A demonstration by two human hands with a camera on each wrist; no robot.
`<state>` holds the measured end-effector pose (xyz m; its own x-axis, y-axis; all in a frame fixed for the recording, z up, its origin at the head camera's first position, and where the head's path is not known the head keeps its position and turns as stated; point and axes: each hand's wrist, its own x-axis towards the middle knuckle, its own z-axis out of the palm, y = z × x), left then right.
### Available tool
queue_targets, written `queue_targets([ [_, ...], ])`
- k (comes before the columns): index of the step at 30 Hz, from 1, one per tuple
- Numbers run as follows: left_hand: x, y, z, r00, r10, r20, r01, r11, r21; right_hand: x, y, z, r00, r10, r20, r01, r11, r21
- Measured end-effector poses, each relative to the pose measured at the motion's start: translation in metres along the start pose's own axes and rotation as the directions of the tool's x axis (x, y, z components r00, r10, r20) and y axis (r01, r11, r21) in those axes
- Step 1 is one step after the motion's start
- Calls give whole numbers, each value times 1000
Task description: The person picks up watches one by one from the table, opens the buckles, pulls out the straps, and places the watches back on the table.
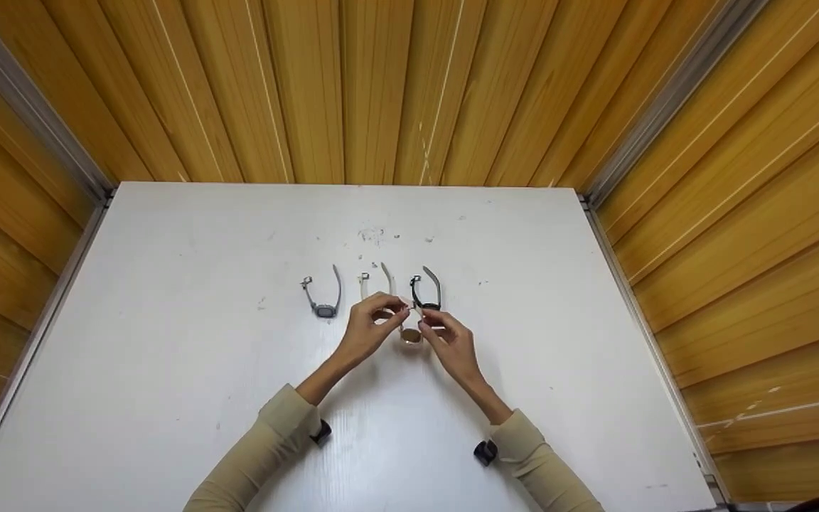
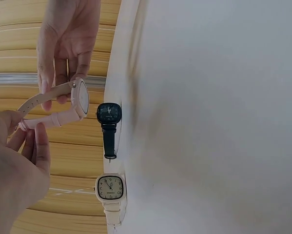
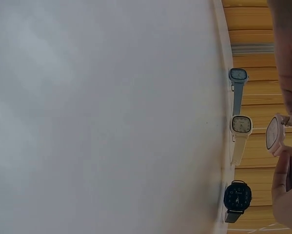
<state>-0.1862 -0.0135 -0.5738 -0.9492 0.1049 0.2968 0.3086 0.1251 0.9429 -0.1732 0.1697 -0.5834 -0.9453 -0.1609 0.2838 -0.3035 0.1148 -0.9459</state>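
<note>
A pink wristwatch [image 2: 80,100] hangs between both hands, its case toward the person and its strap bent round into a loop. My left hand [image 1: 367,328] pinches the strap near its ends; in the left wrist view those fingers close on it at the lower left. The right hand [image 1: 453,347] grips the strap from the other side, with fingers along the band close to the case in the left wrist view. Just beyond the hands stand a black watch [image 3: 237,196] and a cream watch [image 3: 241,125], the latter partly hidden by the left hand in the head view.
A grey-blue watch [image 1: 325,311] stands at the left end of the row of watches. All are on a white table [image 1: 168,341] with scuff marks. Wood-look panels [image 1: 374,92] rise behind and at both sides. Small black devices [image 1: 485,452] sit at the wrists.
</note>
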Motion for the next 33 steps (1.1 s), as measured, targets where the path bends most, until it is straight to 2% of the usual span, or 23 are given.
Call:
queue_targets([
  [4,2,-11,2,1000,6,2,-6,1000,-9,1,-1,0,1000,-12,-8,12,1000,-7],
  [11,2,-14,-1,1000,7,-13,-8,999,-51,1,-2,-1,999,-26,-45,26,1000,-12],
  [17,1,-15,0,999,34,-42,-36,998,-58,1,-3,-2,998,23,-53,-19,997,79],
  [22,-1,-17,2,996,61,-69,-63,998,-26,0,2,-4,996,63,-70,-57,995,87],
  [25,-1,-17,3,997,24,-76,-26,1000,-18,2,12,-5,992,85,-95,-76,993,94],
  [29,-1,-17,4,996,-49,-69,42,995,-87,4,22,-5,987,105,-123,-89,987,130],
  [33,-1,-19,6,994,-90,-64,79,985,-151,5,25,-7,984,99,-150,-77,986,149],
])
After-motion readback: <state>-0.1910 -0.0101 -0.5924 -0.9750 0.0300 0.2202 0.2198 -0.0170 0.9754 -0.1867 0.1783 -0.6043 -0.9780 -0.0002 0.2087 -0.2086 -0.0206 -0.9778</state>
